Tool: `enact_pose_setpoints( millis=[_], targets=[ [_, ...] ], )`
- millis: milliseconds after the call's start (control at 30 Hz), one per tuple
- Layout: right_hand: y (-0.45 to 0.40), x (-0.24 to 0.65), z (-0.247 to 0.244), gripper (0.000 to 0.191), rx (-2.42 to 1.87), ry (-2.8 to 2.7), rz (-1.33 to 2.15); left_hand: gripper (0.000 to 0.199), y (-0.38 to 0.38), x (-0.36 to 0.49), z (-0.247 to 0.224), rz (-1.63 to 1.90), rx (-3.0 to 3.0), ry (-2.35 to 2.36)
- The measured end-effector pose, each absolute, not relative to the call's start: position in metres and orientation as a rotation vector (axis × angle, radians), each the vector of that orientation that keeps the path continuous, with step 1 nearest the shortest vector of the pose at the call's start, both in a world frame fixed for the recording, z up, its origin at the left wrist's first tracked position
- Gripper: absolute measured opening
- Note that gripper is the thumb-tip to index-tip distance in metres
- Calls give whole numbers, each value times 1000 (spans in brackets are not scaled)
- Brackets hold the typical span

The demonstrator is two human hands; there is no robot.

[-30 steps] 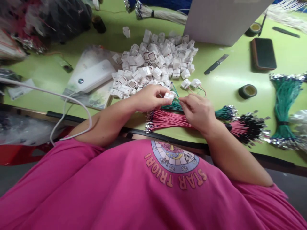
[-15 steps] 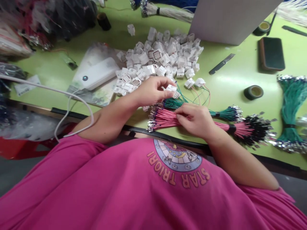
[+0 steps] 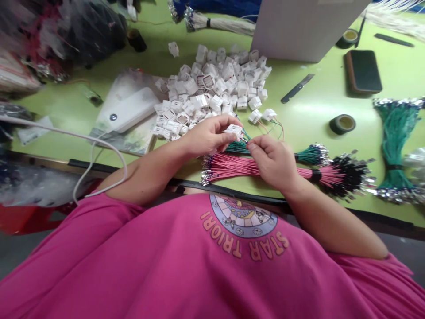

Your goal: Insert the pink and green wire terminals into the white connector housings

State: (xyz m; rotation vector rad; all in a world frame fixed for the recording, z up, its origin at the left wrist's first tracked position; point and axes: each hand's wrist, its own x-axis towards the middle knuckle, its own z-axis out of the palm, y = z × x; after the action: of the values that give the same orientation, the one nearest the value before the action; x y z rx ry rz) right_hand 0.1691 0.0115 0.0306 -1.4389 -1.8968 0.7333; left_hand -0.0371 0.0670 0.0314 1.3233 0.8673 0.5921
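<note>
My left hand (image 3: 210,136) is closed on a white plastic connector housing (image 3: 234,130), gripped between thumb and fingers. Just to its right, my right hand (image 3: 275,160) pinches a thin wire near its crimped terminal end (image 3: 245,140), which points at the housing's face; whether it has entered a hole I cannot tell. The rest of that wire is hidden by the hand. Under the hands lie a bundle of pink wires (image 3: 232,165) and a bundle of green wires (image 3: 308,155). Two white connectors with thin wires (image 3: 269,114) rest beyond my right hand.
A heap of white connectors (image 3: 212,84) lies beyond my hands, with a white power bank (image 3: 134,110) to its left. At right are a tape roll (image 3: 343,124), a utility knife (image 3: 297,89), a phone (image 3: 364,71) and another green bundle (image 3: 396,137). A white cable (image 3: 124,164) crosses my left forearm.
My right hand has lifted off the pink bundle with a wire and come up beside the connector. My left hand still holds the connector, now turned slightly. The view has shifted a little.
</note>
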Motion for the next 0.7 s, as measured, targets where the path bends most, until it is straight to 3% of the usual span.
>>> enact_pose_setpoints(
  millis=[467, 700],
  targets=[
    [21, 173, 40, 25, -1502, -1902, 1146, 48, 71, -35, 12, 668, 1370, 789],
    [19, 165, 35, 27, -1519, -1984, 1091, 34, 65, -32, -1, 777, 1631, 829]
  ],
)
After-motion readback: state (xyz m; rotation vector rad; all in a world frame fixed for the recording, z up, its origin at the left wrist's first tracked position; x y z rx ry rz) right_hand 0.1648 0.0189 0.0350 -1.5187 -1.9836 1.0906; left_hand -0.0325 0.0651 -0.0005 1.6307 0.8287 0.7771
